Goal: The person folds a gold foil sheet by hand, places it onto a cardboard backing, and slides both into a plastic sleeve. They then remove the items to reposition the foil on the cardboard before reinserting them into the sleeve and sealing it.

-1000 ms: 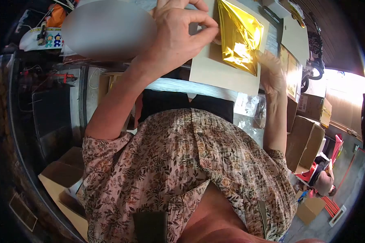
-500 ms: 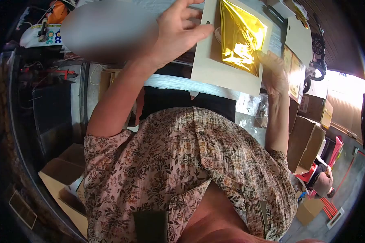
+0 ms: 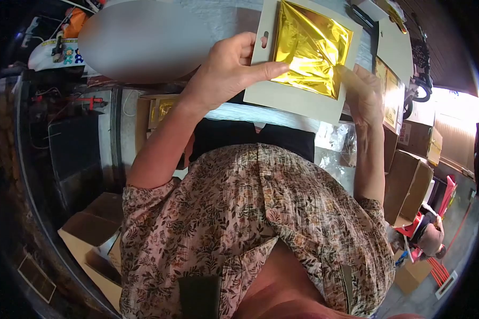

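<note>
A flat cream card (image 3: 298, 106) with a hang hole near its left edge is held up in front of my chest. On its face lies a shiny gold foil packet (image 3: 308, 40), creased and bright with reflections. My left hand (image 3: 226, 72) grips the card's left side, thumb across the front onto the foil's edge, other fingers partly hidden behind. My right hand (image 3: 364, 93) pinches the right side, its thumb against the foil and the other fingers partly hidden behind the card.
A work table (image 3: 239, 16) lies beyond the card. Clear plastic bags (image 3: 335, 141) are by my right forearm. An open cardboard box (image 3: 93, 234) stands at lower left, and more boxes (image 3: 407, 186) are at right. Another person (image 3: 430, 236) is farther off at lower right.
My left hand has moved from the card's upper left edge to close on it, its thumb now reaching the gold foil. The card has shifted slightly left; my right hand keeps its hold.
</note>
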Motion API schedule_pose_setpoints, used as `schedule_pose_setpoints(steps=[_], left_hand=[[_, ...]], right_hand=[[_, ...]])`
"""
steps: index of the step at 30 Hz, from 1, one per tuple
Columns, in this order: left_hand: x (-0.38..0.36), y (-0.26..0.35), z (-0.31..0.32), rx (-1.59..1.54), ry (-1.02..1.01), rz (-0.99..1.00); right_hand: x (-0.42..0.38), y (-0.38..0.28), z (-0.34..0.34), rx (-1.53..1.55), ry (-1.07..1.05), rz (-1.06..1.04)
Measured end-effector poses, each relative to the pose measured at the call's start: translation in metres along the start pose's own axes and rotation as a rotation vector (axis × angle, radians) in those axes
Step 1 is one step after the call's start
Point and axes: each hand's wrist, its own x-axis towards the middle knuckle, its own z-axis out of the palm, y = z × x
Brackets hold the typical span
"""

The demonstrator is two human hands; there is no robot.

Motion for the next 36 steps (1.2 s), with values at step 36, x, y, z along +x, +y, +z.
schedule_pose_setpoints(steps=[36], left_hand=[[-0.013,0.004,-0.296,0.812,0.315,-0.144]], right_hand=[[0.012,0.005,-0.014,-0.053,-0.099,0.129]])
